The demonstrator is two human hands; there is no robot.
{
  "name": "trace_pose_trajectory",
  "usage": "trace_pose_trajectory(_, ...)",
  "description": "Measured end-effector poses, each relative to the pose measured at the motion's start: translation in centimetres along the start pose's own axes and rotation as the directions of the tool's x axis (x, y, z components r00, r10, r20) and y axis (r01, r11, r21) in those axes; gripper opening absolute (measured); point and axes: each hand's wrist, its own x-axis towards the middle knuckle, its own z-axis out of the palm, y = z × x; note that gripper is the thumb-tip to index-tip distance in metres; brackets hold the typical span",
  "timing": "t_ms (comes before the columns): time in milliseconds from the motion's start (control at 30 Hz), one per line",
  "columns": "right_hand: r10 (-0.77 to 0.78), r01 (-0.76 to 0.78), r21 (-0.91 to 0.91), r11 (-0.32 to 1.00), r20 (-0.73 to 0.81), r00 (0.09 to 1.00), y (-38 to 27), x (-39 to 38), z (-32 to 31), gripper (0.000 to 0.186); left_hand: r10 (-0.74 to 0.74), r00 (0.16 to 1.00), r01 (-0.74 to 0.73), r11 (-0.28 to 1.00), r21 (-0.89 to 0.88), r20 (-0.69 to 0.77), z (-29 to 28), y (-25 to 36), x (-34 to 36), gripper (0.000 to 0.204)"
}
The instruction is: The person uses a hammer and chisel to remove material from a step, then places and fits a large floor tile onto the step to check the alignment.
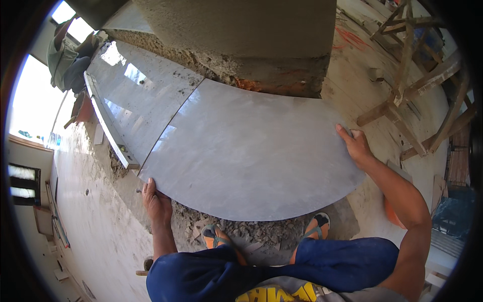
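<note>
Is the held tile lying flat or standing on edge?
Roughly flat: the grey tile shows its broad face upward, left hand at its near left corner, right hand at its right edge. Bedding beneath: cannot tell.

Shirt (287, 283) — yellow lettering (271, 294), partly cut off.

And we've got two hands (157, 205), two tiles (256, 151) edge to edge, two sandals (321, 220), one long bar (107, 125), one pillar (261, 30), one co-worker (75, 70)!
</note>
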Motion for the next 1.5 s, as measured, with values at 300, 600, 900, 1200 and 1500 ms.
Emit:
trace_pose_trajectory(300, 0.016, -0.017, 0.008, 1.000, 0.030, 0.999, -2.3, -1.7, -2.0, 0.063, 0.016, 1.000, -0.016, 1.000, -0.010, -0.018, -0.4, 0.0, 0.3, 0.027)
trace_pose_trajectory(600, 0.078, -0.074, -0.115, 0.991, 0.028, 0.997, -2.3, -0.6, -2.5, 0.067, -0.003, 0.999, 0.004, 1.000, 0.005, -0.039, -1.4, -0.1, 0.5, 0.022)
trace_pose_trajectory(900, 0.001, -0.009, -0.169, 0.986, -0.048, 0.999, -0.3, 0.8, -2.9, 0.074, -0.037, 0.998, 0.037, 0.999, 0.005, -0.047, -1.1, -0.9, 1.3, 0.028)
trace_pose_trajectory(1200, -0.040, 0.039, -0.158, 0.987, -0.005, 0.999, 0.2, 2.0, -2.2, 0.085, -0.031, 0.999, 0.033, 0.997, -0.063, 0.034, -3.3, -1.0, 1.8, 0.026)
trace_pose_trajectory(1500, -0.056, 0.059, -0.043, 0.997, 0.084, 0.995, -0.6, 0.1, -1.7, 0.073, -0.030, 0.999, 0.030, 1.000, -0.008, -0.026, -0.4, 0.8, 0.3, 0.024)
